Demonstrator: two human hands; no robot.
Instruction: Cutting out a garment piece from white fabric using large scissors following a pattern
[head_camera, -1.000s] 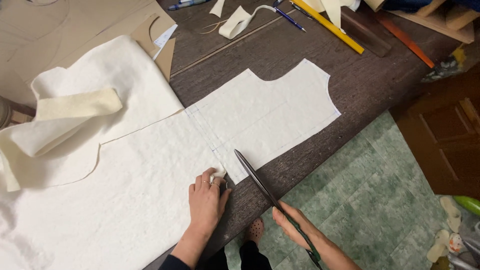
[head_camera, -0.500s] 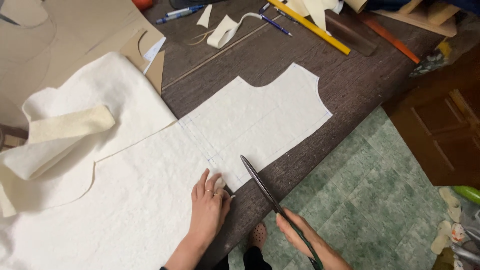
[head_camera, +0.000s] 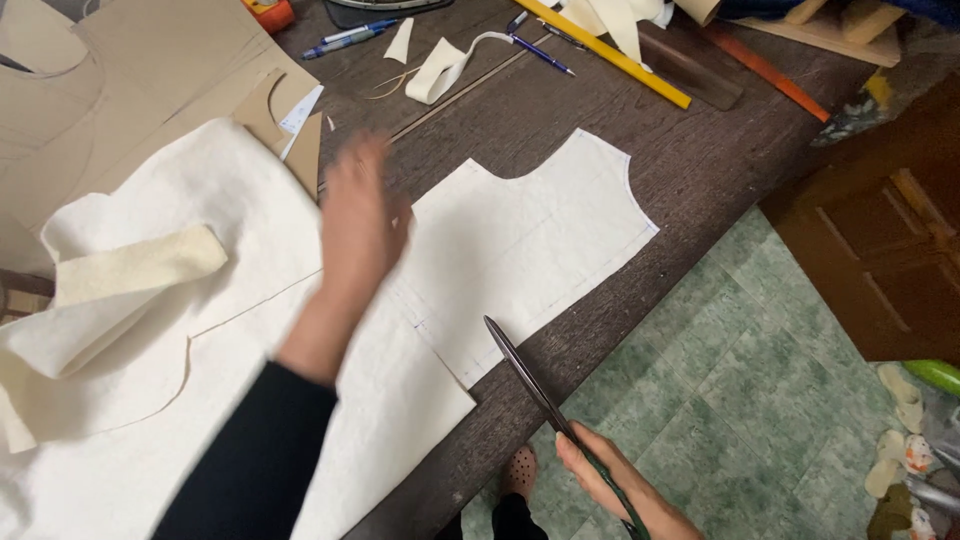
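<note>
Lifted since the earlier frame, the open left hand (head_camera: 358, 215) is blurred at 12 o'clock of the limp, light cream fabric (head_camera: 380, 370), best pinched near its cut edge, while closed scissors (head_camera: 527, 378) are gripped by the right hand (head_camera: 612, 482) at 4 o'clock.

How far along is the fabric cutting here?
Done: the cream fabric looks cut up to the marked line, beside the shaped pattern piece; offcut strips lie on the wooden table. In hand: the right hand grips long scissors, blades closed over the table edge, while the blurred left hand is above the cloth. Left: the uncut cloth at left.
</note>
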